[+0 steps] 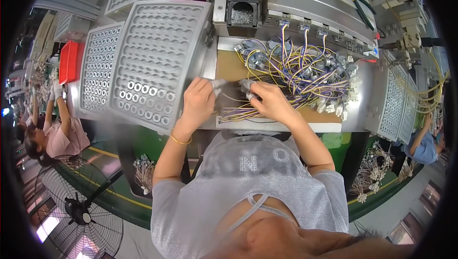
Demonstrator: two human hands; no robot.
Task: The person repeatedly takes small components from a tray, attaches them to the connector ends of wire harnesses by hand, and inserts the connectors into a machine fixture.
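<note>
A person is sitting at a grey metal desk, working over a brown cardboard sheet. A tangled heap of thin purple, yellow and white wires is lying on it. The left hand and right hand are almost meeting, capped fingers pinching closed on a few wire strands. A grey moulded plastic tray of round pockets is sitting just left.
</note>
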